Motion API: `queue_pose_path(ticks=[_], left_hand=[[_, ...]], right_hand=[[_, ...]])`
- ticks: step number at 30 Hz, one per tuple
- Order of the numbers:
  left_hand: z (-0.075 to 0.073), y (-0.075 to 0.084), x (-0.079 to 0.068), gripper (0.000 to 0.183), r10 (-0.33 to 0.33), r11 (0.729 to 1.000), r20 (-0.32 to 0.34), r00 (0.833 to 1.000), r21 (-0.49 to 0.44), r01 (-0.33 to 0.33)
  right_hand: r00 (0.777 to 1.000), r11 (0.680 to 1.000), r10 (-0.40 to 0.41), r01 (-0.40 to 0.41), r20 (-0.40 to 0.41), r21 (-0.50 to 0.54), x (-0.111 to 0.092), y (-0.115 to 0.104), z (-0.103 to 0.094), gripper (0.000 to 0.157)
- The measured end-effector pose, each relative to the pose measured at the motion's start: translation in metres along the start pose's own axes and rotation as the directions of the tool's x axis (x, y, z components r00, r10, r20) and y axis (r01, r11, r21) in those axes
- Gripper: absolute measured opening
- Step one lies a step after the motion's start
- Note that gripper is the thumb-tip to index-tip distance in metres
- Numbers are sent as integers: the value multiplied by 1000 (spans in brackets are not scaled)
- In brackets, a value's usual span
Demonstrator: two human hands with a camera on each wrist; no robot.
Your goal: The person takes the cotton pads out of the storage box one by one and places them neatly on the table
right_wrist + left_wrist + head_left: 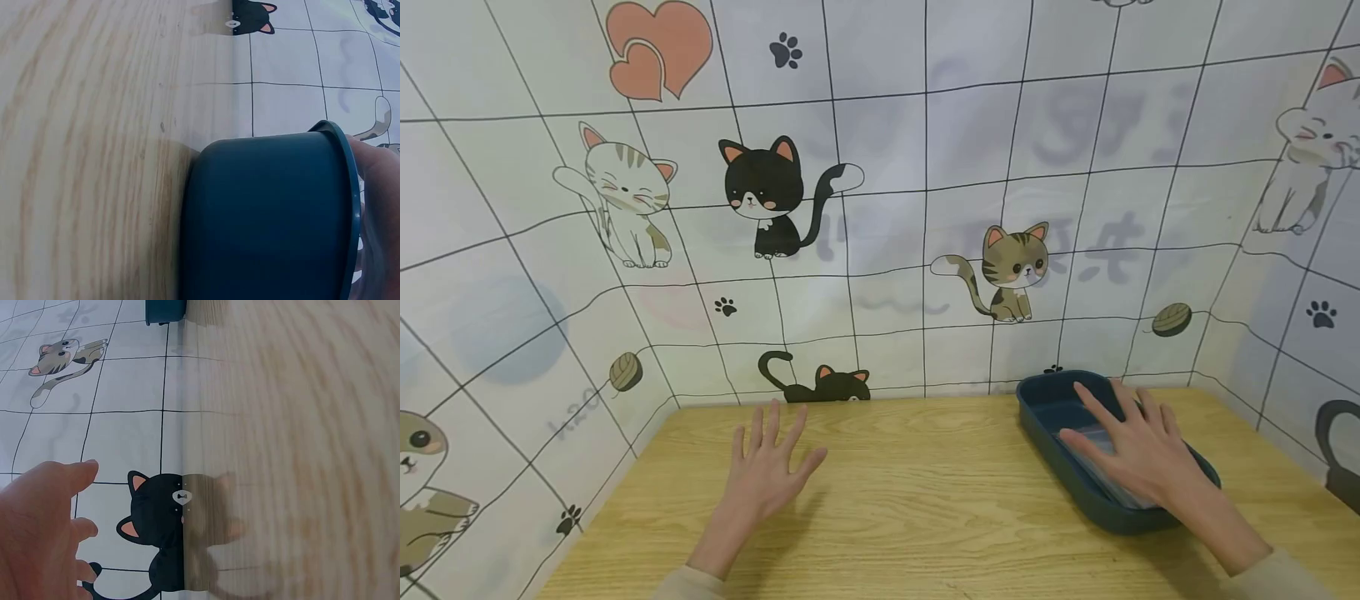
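Note:
A dark blue plastic basin (1051,446) stands on the right side of the wooden table, its long side running away from the person. Inside it lies a pale, see-through flat thing (1116,487), partly covered by the right hand. Over the basin hovers my right hand (1138,454), fingers spread and thumb apart, holding nothing. In the right wrist view the basin's outer wall (269,219) fills the middle, with the hand (381,200) beyond its rim. My left hand (765,475), fingers spread, is over the table's left half and grips nothing; the left wrist view shows its fingers (81,477) apart.
The light wooden tabletop (910,500) meets a white cloth wall (887,208) at the back, printed with grid lines, cats and paw marks. Similar cloth hangs at the left and right sides. The basin stands close to the back wall.

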State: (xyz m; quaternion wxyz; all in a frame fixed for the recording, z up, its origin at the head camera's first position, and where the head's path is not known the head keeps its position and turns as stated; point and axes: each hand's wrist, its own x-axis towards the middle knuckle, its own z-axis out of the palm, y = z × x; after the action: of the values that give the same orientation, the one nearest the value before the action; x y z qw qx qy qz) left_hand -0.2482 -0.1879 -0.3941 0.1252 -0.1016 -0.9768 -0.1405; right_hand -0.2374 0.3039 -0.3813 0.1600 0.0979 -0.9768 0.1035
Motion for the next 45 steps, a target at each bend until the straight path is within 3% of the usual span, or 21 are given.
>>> queue_pose_path(ticks=[13,22,45], left_hand=[[1,4,-1,74,20,1000,-47,999,-14,-20],[3,9,1,73,18,999,-28,999,-48,-19],[10,28,6,67,45,990,-56,997,-128,-52]], right_hand=[[1000,1000,22,-22,-5,10,3,4,-1,87],[998,998,51,-52,34,19,8,15,-4,87],[992,989,110,-116,64,93,7,39,-7,85]])
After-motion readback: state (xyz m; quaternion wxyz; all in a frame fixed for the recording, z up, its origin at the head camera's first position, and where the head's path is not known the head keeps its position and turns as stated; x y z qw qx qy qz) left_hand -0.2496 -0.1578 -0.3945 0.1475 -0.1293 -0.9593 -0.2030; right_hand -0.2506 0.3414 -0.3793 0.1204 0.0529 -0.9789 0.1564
